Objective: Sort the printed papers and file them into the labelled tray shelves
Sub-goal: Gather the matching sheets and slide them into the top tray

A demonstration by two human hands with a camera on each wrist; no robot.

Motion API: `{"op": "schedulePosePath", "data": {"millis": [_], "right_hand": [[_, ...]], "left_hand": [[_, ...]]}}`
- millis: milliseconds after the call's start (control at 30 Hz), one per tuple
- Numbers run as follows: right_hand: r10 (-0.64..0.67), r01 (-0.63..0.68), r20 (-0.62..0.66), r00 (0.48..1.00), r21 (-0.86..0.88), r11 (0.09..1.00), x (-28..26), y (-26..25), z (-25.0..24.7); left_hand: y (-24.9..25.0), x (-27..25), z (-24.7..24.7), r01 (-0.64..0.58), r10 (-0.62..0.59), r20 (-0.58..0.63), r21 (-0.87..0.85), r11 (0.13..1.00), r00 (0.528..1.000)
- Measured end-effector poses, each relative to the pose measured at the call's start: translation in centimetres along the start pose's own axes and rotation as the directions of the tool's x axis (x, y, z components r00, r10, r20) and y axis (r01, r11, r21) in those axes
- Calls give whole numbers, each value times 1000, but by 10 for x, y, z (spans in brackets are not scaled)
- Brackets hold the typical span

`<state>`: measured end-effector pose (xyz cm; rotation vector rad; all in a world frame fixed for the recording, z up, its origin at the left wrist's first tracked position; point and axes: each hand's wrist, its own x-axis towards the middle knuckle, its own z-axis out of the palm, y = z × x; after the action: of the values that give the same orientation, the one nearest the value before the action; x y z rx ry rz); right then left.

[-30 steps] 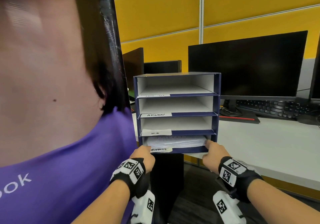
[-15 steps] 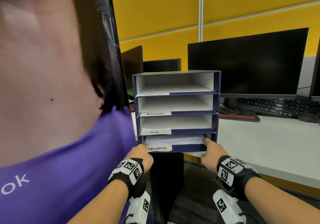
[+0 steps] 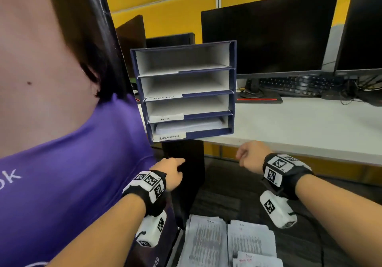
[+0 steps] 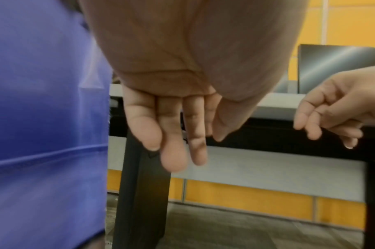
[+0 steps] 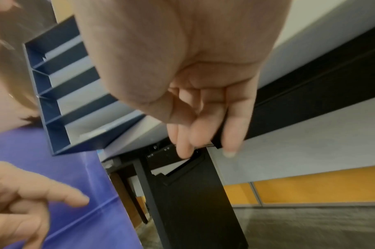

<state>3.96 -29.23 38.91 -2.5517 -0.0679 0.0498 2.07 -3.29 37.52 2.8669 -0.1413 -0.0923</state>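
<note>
From the head camera, the dark-blue four-shelf cardboard tray unit (image 3: 183, 93) stands at the white desk's (image 3: 299, 126) corner with a white paper stack (image 3: 189, 126) in its bottom shelf, more printed sheets (image 3: 227, 244) lie low in front, and the left hand (image 3: 168, 170) and right hand (image 3: 251, 157) hang below the unit, holding nothing. The left wrist camera shows the left hand (image 4: 178, 104) with fingers nearly straight and empty. The right wrist camera shows the right hand (image 5: 203, 94) loosely curled around nothing, the tray unit (image 5: 61, 94) apart from it.
</note>
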Motion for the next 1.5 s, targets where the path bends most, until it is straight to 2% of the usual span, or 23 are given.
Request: {"op": "schedulePosePath", "data": {"millis": [67, 133, 233, 433, 567, 633, 733, 800, 867, 967, 1133, 1267, 1333, 1467, 1500], "right_hand": [[20, -10, 150, 988, -64, 998, -10, 14, 11], [66, -20, 311, 948, -151, 988, -15, 27, 26], [135, -64, 422, 896, -177, 982, -8, 52, 60], [236, -172, 385, 892, -193, 966, 20, 143, 181], [359, -296, 453, 816, -206, 933, 30, 217, 255], [436, -385, 436, 787, -205, 900, 26, 255, 284], [535, -477, 411, 738, -244, 844, 21, 307, 320], [571, -475, 406, 713, -319, 820, 27, 332, 337], [570, -439, 403, 716, -375, 816, 36, 352, 354], [504, -306, 401, 764, -462, 832, 53, 375, 376], [404, -82, 457, 792, -576, 813, 79, 398, 407], [386, -27, 516, 764, -573, 819, 83, 420, 436], [414, -43, 525, 744, -580, 814, 80, 431, 449], [390, -19, 416, 822, -663, 748, 66, 446, 472], [395, -9, 402, 826, -691, 723, 63, 449, 476]], "left_hand": [[10, -1, 29, -56, 50, 122, 41, 998, 991], [18, -1, 60, -83, 77, 217, 21, 996, 973], [22, 5, 106, -93, 110, 300, -71, 993, 948], [4, 28, 213, -33, 68, 345, -105, 994, 936], [-10, 52, 296, 40, 10, 425, -109, 993, 905], [-13, 62, 334, 63, -9, 455, -105, 992, 891], [-17, 76, 385, 49, 0, 514, -81, 996, 858], [-18, 83, 412, 25, 9, 555, -54, 998, 831], [-18, 90, 438, 3, 21, 584, -39, 999, 811], [-21, 98, 469, -19, 26, 611, -18, 1000, 791], [-26, 109, 502, -71, 63, 612, -11, 997, 788], [-34, 114, 525, -57, 71, 623, -43, 997, 779], [-38, 112, 537, -40, 62, 644, -47, 998, 763], [-47, 104, 556, -32, 47, 694, -35, 999, 719], [-48, 102, 559, -33, 48, 702, -35, 999, 711]]}}
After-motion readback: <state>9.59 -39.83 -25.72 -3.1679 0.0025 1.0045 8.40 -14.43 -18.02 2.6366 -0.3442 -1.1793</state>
